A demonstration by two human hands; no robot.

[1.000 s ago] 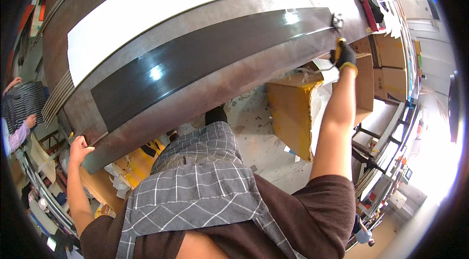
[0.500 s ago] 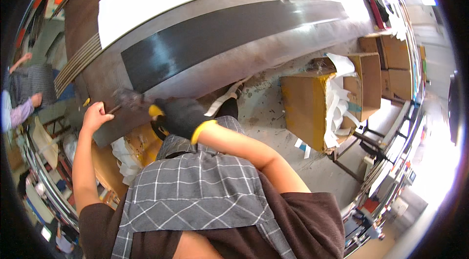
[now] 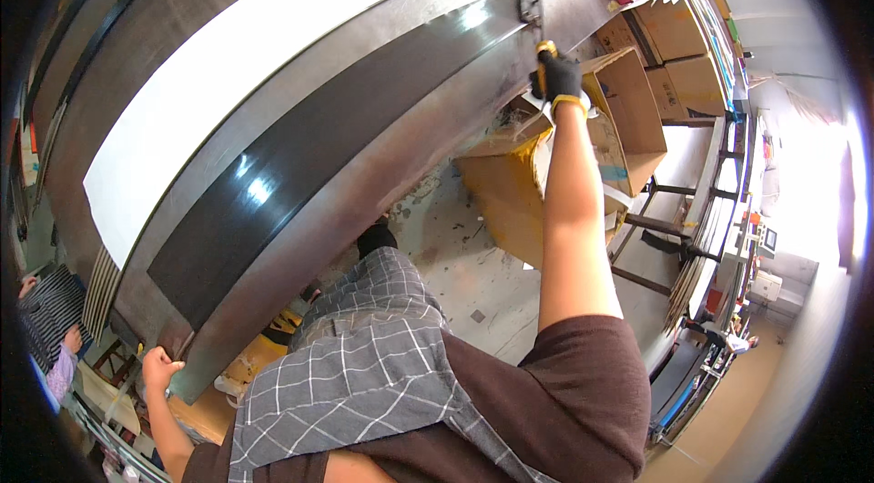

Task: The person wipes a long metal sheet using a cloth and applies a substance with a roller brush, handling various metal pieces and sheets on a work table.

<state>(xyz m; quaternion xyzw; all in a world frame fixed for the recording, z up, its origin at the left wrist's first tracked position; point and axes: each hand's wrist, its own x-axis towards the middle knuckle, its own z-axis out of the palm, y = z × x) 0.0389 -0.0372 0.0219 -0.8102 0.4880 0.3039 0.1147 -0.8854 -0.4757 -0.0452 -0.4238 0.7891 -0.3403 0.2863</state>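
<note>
My right hand (image 3: 560,81), in a black glove with a yellow cuff, is stretched far out to the right. It grips what looks like a hand roller (image 3: 530,8), with a dark head and a yellow handle, at the right end of a long black strip (image 3: 337,128). That strip lies on a brown metal-like table (image 3: 364,173) and shines in places. Bare and closed, my left hand (image 3: 159,366) is at the table's near left corner. A thin stick-like thing shows beside its thumb; the fingers hide most of it.
A long white sheet (image 3: 228,91) lies beyond the strip. Open cardboard boxes (image 3: 628,110) with white scraps stand right of the table. Thin stacked strips (image 3: 100,296) jut out at the left edge, near another person in striped clothing (image 3: 53,315).
My right hand has swept from the strip's left end to its right end with the roller. The left hand stays closed by the table corner. My view has turned and shifted.
</note>
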